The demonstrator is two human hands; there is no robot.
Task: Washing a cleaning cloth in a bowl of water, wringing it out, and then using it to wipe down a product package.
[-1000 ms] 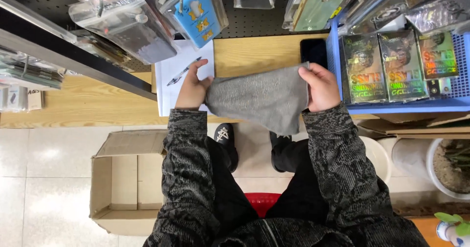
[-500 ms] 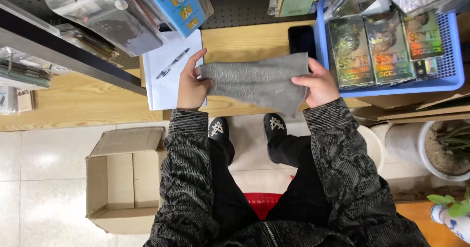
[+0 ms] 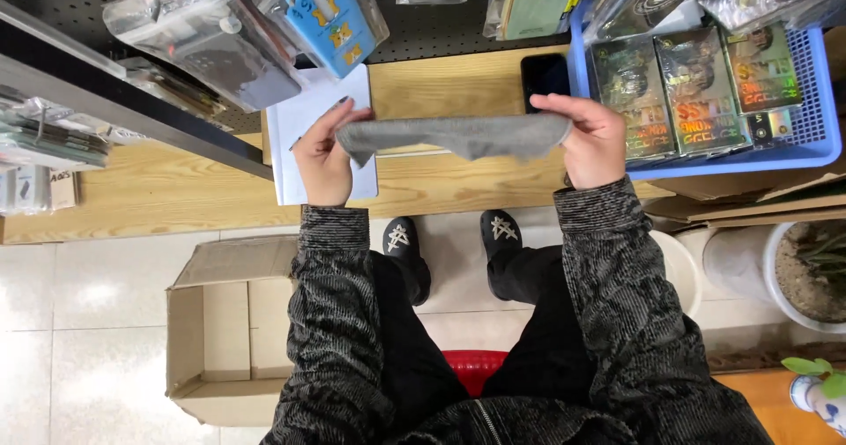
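While my left hand (image 3: 322, 159) and right hand (image 3: 592, 141) pinch its ends, the grey cloth (image 3: 458, 135) seems soft, light, saggy

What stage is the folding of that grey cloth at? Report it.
Done: the grey fabric cloth is already doubled into a narrow band. In hand: the left hand and right hand each pinch one end, holding it stretched above the light wooden counter. Left: it is not yet set down; the open brown cardboard box on the floor shows no cloth inside.
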